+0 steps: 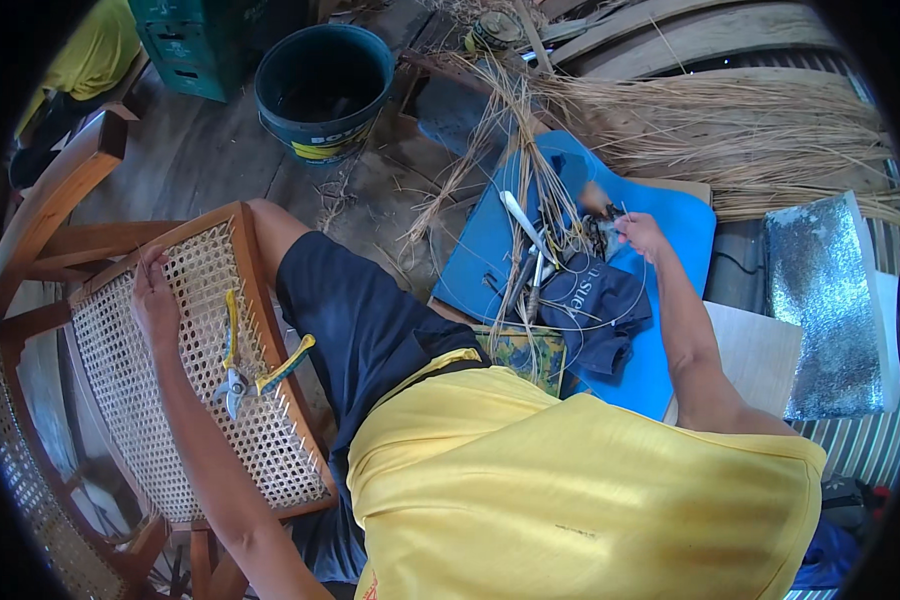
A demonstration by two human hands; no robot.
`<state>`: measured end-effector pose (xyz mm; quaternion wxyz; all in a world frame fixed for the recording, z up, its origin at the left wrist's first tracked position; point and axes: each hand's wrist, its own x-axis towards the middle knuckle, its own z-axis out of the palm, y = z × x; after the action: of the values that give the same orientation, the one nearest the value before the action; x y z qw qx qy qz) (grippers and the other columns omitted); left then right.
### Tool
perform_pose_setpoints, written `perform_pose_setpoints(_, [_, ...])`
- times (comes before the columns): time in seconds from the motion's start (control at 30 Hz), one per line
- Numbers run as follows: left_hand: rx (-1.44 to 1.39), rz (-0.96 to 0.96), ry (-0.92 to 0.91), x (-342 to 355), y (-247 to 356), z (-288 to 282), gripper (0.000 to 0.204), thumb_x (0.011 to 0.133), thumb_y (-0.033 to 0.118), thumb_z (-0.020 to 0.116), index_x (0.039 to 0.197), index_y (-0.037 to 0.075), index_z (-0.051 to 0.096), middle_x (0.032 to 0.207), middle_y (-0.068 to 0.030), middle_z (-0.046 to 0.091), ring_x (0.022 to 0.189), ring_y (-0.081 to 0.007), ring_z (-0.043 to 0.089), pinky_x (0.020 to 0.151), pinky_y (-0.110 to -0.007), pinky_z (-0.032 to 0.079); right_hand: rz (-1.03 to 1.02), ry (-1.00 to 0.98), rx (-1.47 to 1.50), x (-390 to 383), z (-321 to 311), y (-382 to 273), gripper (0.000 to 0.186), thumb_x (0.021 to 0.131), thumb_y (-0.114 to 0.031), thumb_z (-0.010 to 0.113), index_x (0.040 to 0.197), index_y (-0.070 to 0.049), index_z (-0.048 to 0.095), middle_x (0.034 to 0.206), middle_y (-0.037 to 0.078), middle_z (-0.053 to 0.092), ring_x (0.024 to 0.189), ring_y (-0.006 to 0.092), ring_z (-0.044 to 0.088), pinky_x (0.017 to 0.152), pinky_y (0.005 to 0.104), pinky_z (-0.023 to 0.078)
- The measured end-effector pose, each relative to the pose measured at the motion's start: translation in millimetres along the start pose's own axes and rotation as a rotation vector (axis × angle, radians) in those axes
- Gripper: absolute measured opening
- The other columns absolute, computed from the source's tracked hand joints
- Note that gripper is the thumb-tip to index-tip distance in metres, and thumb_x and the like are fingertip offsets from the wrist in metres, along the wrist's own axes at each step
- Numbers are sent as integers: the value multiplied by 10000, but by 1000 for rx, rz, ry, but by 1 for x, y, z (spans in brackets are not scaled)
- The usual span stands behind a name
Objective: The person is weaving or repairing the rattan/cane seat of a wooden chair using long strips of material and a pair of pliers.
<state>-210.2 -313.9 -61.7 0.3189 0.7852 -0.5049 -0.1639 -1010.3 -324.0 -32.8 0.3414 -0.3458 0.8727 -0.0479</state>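
A wooden chair with a woven cane seat (pixel 195 440) stands at my left, beside my leg. My left hand (pixel 154 305) is over the seat's far left part, its fingertips pinched together near the wooden frame; what they hold is too small to name. Pruning shears (pixel 233 384) with yellow and green handles lie spread on the weave. Loose cane ends stick up along the seat's right rail. My right hand (pixel 643 236) reaches out above a blue mat (pixel 682 215), fingers closed beside a jumble of tools and strands. Whether a thin strand or a tool is in them cannot be made out.
A dark bucket (pixel 324 85) and green crates (pixel 182 50) stand at the far left. Long cane strands (pixel 730 130) lie far right by curved boards. Dark cloth (pixel 598 305) and a white-handled tool (pixel 522 218) rest on the mat. A silvery sheet (pixel 828 300) is at right. Another person's yellow shirt (pixel 95 48) shows far left.
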Motion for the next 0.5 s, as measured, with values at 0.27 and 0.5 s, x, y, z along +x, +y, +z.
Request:
perform_pose_setpoints(0.27, [-47, -2, -40, 1, 0, 3, 292, 1050, 191, 459, 1245, 115, 662, 1091, -52, 690, 1011, -160, 626, 932, -304, 457, -63, -53, 73, 11, 39, -1, 112, 836, -129, 673, 902, -47, 711, 706, 43, 657, 502, 105, 504, 425, 283, 340])
perform_pose_setpoints(0.5, [-93, 42, -25, 5, -19, 3, 278, 1047, 215, 466, 1219, 136, 670, 1088, -47, 712, 1042, -193, 653, 931, -333, 472, -60, -300, -39, -11, 102, -4, 201, 763, -89, 747, 945, -16, 703, 694, 29, 640, 584, 119, 559, 537, 294, 443])
